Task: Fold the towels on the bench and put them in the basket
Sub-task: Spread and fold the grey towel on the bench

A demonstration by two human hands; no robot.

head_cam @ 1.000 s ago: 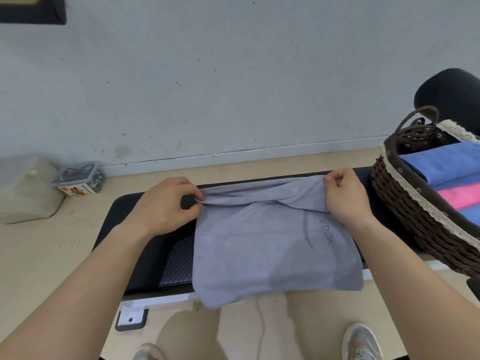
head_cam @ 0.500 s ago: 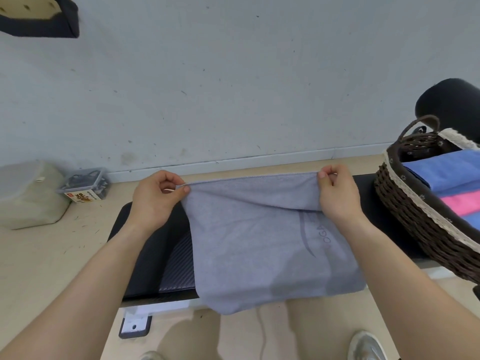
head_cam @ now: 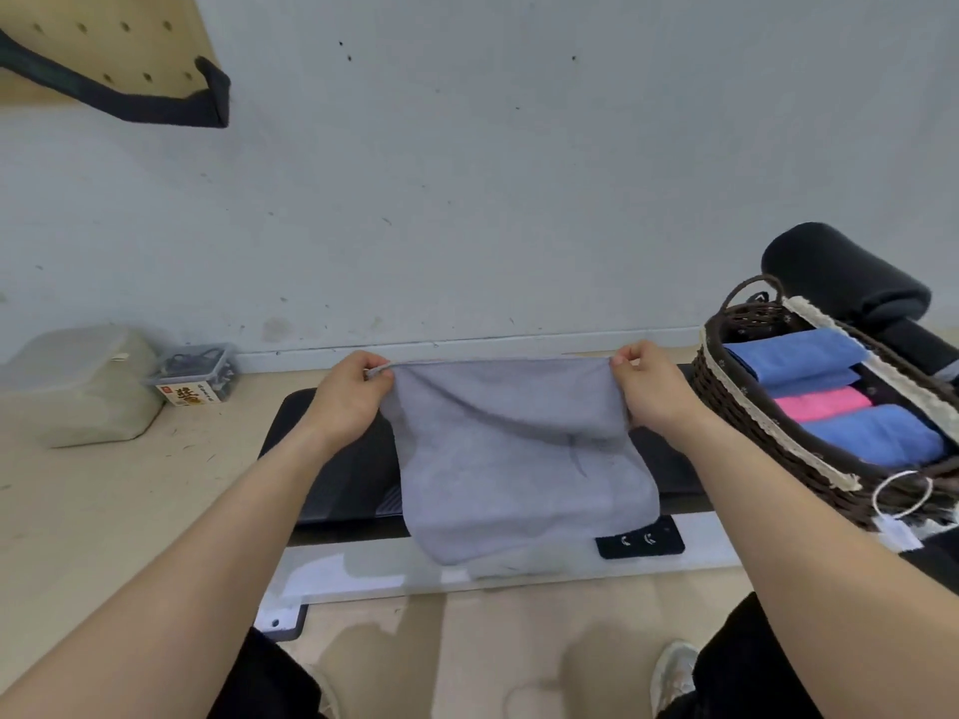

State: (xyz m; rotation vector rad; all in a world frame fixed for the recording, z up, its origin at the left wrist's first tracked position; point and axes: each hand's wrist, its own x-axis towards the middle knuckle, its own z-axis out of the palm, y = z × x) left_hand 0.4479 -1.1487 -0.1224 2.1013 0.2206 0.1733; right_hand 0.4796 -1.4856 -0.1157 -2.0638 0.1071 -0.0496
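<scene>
A person's left hand [head_cam: 347,397] and right hand [head_cam: 651,391] each pinch a top corner of a grey towel [head_cam: 519,459], which hangs over the black worktop [head_cam: 332,474]; at 3 o'clock, a wicker basket [head_cam: 768,433] holds folded towels.

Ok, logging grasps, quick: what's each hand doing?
Left hand: closed, pinching the grey towel corner.
Right hand: closed, pinching the other corner.

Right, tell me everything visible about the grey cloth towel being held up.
The grey cloth towel is soft, plain and lightly creased, with a faint dark mark. The left hand and right hand pinch its top corners, pulling that edge taut. It hangs over the black padded bench, its lower edge draped past the front.
</scene>
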